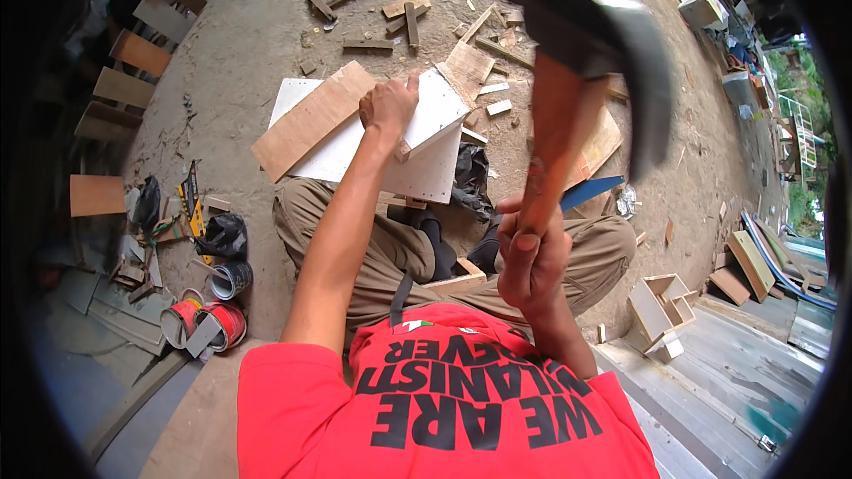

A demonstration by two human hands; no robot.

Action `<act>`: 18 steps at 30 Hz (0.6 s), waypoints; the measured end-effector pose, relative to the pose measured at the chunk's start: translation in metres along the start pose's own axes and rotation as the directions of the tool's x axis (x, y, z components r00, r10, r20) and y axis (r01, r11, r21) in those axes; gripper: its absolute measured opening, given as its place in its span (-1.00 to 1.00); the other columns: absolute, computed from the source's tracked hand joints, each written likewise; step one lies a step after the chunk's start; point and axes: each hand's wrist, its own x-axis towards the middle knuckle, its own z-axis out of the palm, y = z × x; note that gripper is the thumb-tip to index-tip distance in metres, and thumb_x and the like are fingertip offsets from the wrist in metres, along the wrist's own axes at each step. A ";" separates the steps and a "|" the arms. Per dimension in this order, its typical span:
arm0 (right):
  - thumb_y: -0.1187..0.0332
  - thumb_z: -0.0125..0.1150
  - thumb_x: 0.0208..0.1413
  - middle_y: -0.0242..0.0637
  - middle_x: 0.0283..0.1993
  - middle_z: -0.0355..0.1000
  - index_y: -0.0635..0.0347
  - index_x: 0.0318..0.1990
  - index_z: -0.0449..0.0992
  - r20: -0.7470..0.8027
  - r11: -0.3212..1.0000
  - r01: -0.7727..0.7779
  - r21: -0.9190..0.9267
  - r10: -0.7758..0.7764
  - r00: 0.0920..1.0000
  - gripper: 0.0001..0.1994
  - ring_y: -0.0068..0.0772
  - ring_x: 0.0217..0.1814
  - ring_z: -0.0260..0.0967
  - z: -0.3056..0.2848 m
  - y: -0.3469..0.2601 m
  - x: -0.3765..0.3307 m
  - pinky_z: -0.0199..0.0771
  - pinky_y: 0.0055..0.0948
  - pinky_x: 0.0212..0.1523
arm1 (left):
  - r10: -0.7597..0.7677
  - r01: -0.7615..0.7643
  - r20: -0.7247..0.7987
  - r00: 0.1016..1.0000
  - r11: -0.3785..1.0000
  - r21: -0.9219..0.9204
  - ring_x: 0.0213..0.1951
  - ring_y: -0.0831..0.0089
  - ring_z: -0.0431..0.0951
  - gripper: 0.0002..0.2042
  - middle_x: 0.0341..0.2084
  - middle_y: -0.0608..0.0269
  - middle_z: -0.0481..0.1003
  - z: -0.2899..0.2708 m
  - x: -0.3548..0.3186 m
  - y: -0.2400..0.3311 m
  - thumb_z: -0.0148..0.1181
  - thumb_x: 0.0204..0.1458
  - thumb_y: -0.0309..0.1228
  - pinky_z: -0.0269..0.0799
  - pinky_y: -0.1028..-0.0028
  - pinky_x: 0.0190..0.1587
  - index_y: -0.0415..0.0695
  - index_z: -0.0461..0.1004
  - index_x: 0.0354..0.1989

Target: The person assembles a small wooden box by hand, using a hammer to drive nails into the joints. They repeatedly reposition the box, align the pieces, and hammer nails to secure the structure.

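My right hand (531,259) grips the wooden handle of a claw hammer (581,44), raised high toward the camera, its dark metal head blurred. My left hand (388,105) presses down on a white board (433,137) that lies across my knees, fingers curled near a thin wooden strip at the board's edge. A brown plywood piece (311,120) lies over the board's left part. I sit on the ground in khaki trousers and a red shirt.
Wood offcuts (406,18) litter the dirt beyond the board. Tins (206,319) and a yellow-black tool (189,200) lie at left. A small white wooden box (658,306) sits at right. A blue piece (590,191) and black plastic bag (470,177) lie near my knees.
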 end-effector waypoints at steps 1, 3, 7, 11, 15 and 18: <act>0.23 -0.02 0.42 -0.36 -0.51 0.33 0.31 0.01 0.40 -0.004 1.000 -0.004 0.015 0.004 1.000 -0.71 -0.55 -0.62 0.29 0.003 0.003 0.002 0.32 -0.48 -0.55 | 0.008 -0.008 -0.006 1.000 1.000 -0.005 -0.31 -0.12 0.69 -0.32 -0.43 -0.22 0.63 -0.001 -0.001 -0.001 -0.20 0.32 0.11 0.58 0.05 -0.24 -0.25 0.68 -0.42; 0.24 -0.02 0.42 -0.32 -0.51 0.33 0.31 0.01 0.40 -0.014 0.999 -0.015 0.044 0.016 1.000 -0.72 -0.52 -0.62 0.32 0.010 0.026 -0.003 0.33 -0.46 -0.55 | -0.019 0.019 0.037 0.999 1.000 -0.017 -0.31 -0.11 0.69 -0.32 -0.43 -0.23 0.63 -0.007 -0.002 0.005 -0.20 0.33 0.10 0.58 0.05 -0.25 -0.24 0.68 -0.42; 0.31 0.03 0.39 0.08 -0.55 0.41 0.27 -0.08 0.38 0.079 0.775 -0.468 -0.425 0.547 0.833 -0.81 0.22 -0.50 0.47 0.018 0.095 -0.073 0.35 -0.09 -0.52 | -0.030 0.031 0.038 0.999 0.999 -0.031 -0.32 -0.10 0.69 -0.32 -0.44 -0.23 0.63 -0.007 -0.004 0.008 -0.20 0.33 0.11 0.58 0.06 -0.24 -0.24 0.67 -0.44; 0.22 0.00 0.41 0.17 -0.54 0.41 0.27 -0.15 0.40 0.064 0.671 -0.658 -0.342 0.715 0.696 -0.74 0.36 -0.38 0.46 -0.010 0.068 -0.149 0.31 0.02 -0.48 | -0.063 0.063 0.078 0.995 0.998 0.003 -0.26 -0.15 0.67 -0.32 -0.39 -0.24 0.62 -0.005 -0.005 0.006 -0.21 0.32 0.13 0.55 0.03 -0.15 -0.25 0.67 -0.34; 0.22 -0.01 0.42 0.09 -0.58 0.37 0.28 -0.12 0.42 0.106 0.663 -0.679 -0.317 0.736 0.669 -0.74 0.24 -0.48 0.45 -0.014 0.060 -0.160 0.30 -0.03 -0.50 | -0.088 0.090 0.114 0.990 0.996 -0.006 -0.13 -0.18 0.64 -0.32 -0.30 -0.26 0.62 -0.010 0.000 0.009 -0.23 0.30 0.15 0.50 0.01 -0.01 -0.24 0.67 -0.23; 0.22 -0.01 0.43 0.00 -0.62 0.31 0.29 -0.05 0.41 0.112 0.755 -0.622 -0.208 0.651 0.751 -0.73 0.08 -0.59 0.37 -0.010 0.044 -0.105 0.28 -0.12 -0.52 | -0.054 0.054 0.043 0.998 0.998 0.022 -0.19 -0.19 0.66 -0.34 -0.33 -0.26 0.62 -0.001 0.000 0.009 -0.20 0.31 0.11 0.54 0.00 -0.08 -0.26 0.68 -0.31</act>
